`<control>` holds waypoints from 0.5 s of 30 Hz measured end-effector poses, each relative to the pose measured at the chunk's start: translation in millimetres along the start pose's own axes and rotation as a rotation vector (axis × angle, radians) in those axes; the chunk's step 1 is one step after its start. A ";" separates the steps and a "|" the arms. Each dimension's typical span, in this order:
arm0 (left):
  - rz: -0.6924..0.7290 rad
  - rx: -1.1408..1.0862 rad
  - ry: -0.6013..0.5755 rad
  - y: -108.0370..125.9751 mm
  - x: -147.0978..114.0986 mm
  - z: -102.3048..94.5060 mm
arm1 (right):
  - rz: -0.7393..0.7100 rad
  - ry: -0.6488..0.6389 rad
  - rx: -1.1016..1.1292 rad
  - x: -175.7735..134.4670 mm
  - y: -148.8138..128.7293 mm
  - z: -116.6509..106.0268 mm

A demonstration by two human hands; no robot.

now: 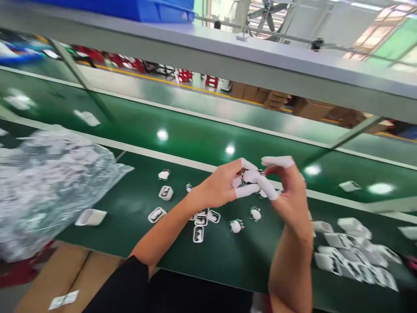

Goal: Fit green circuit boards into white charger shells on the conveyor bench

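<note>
White finger cots cover the fingertips of both hands, which meet above the green table. Pinched fingers close my left hand (224, 182) around a small part with dark, metallic edges, mostly hidden. From the other side, my right hand (288, 191) presses its thumb against that same part, its index finger curved above. Below the hands lie small circuit boards with white round pieces, one circuit board (236, 226) near the front and another circuit board (256, 214) beside it. Several white open housings with dark insides, such as one white housing (198, 234), lie under my left forearm.
A clear plastic bag (61, 174) full of white pieces fills the left side. White housings (355, 252) cluster at the right. A conveyor belt (195, 134) runs behind the table (130, 226), beneath an overhead shelf (228, 48). A cardboard box (65, 265) stands at lower left.
</note>
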State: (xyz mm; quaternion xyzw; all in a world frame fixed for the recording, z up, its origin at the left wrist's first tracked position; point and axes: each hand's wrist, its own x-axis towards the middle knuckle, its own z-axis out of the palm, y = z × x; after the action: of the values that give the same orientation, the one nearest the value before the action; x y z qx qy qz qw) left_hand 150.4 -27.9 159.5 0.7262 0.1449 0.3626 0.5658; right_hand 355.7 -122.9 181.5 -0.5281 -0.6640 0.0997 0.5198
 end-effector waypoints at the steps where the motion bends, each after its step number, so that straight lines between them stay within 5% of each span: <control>1: 0.031 0.072 0.024 -0.6 -1.3 -1.4 | 0.012 -0.012 0.024 -0.5 -0.7 0.5; 7: 0.170 -0.046 0.138 -7.4 -1.9 -0.3 | 0.049 0.008 0.299 -2.1 1.4 9.9; 15: 0.140 -0.085 0.158 -4.7 -1.8 5.2 | 0.098 -0.199 0.313 -7.7 2.0 10.6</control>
State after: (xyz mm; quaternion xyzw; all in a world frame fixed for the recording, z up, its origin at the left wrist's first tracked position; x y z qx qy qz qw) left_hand 153.7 -31.2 154.0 0.6791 0.1226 0.4630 0.5563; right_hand 347.7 -123.9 171.0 -0.4601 -0.6620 0.2787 0.5219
